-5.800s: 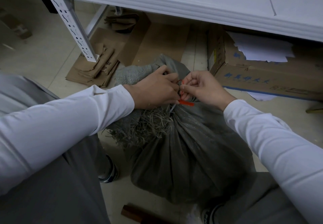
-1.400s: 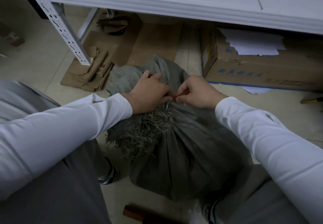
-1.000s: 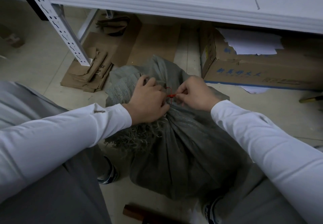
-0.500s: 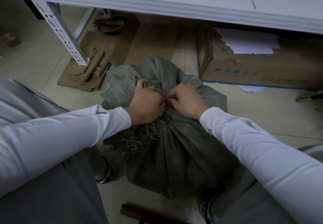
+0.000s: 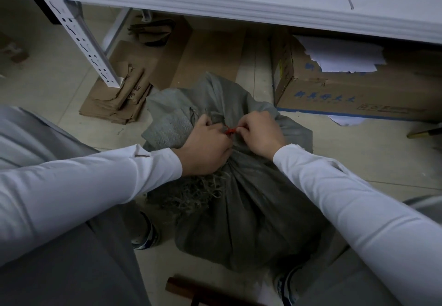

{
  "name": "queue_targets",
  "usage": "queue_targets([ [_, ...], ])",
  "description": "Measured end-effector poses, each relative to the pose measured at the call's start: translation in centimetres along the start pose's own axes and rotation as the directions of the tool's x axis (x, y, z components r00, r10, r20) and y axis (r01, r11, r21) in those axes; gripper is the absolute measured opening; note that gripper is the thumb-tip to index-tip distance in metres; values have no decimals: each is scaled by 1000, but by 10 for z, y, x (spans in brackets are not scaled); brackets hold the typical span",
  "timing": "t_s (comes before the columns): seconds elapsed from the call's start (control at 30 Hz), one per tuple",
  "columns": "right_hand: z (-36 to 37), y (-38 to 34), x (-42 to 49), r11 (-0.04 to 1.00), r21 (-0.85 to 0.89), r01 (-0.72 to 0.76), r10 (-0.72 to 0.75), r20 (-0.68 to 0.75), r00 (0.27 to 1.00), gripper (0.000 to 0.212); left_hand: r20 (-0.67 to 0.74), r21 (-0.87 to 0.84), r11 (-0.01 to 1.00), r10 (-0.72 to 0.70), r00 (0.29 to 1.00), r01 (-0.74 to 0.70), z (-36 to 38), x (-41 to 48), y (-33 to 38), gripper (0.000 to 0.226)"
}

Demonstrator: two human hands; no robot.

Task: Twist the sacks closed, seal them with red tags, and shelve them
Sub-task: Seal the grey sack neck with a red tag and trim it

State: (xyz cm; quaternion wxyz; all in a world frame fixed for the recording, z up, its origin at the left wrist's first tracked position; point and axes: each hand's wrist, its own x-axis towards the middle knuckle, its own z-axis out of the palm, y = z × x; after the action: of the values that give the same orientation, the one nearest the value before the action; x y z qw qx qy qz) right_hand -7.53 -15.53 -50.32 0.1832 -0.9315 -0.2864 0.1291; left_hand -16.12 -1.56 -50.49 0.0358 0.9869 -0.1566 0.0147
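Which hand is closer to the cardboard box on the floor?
Right. The right hand pinches the red tag at the neck of the sack, on the side facing the box; the left hand grips the neck on the far side.

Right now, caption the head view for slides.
The left hand and right hand pinch a red tag on the grey sack.
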Motion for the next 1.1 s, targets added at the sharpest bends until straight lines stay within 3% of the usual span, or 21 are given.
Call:
queue_targets([
  [0.17, -4, 6, 5, 983, 184, -23, 29, -31, 999, 10, 67, 57, 998, -31, 997, 27, -5, -1, 1, 29],
  [0.27, -5, 4, 7, 954, 263, -143, 184, -140, 973, 8, 94, 71, 996, -55, 994, 49, -12, 3, -3, 30],
  [0.3, -7, 2, 6, 935, 291, -203, 245, -115, 963, 20, 85, 76, 996, -56, 995, 49, -12, 5, -4, 30],
  [0.37, -10, -6, 1, 827, 442, -348, 331, 119, 936, 38, 78, 86, 995, -58, 995, 51, -11, 6, -5, 31],
  [0.43, -12, -16, -8, 671, 555, -492, 322, 379, 867, 35, 77, 85, 996, -36, 996, 29, -8, 7, -5, 32],
  [0.47, -11, -18, -12, 634, 577, -515, 307, 423, 852, 29, 92, 80, 997, -24, 995, 16, -9, 7, -6, 32],
  [0.57, -6, -18, -15, 577, 632, -517, 340, 390, 856, 20, 150, 2, 1000, -17, 989, 17, -18, 15, -14, 29],
  [0.73, -4, -21, -15, 508, 668, -543, 362, 407, 839, 19, 7, -247, 961, -131, 991, 128, -23, 28, -32, 16],
  [0.9, -2, -24, -16, 324, 738, -592, 326, 500, 802, 15, 145, -120, 973, -179, 973, 197, -22, 35, -37, 24],
  [0.97, -1, -24, -16, 301, 744, -596, 323, 509, 798, 6, 186, -45, 982, -173, 967, 185, -23, 35, -32, 24],
  [1.1, -4, -23, -15, 317, 740, -593, 343, 494, 799, 12, 178, 108, 989, -120, 977, 102, -28, 31, -24, 31],
])
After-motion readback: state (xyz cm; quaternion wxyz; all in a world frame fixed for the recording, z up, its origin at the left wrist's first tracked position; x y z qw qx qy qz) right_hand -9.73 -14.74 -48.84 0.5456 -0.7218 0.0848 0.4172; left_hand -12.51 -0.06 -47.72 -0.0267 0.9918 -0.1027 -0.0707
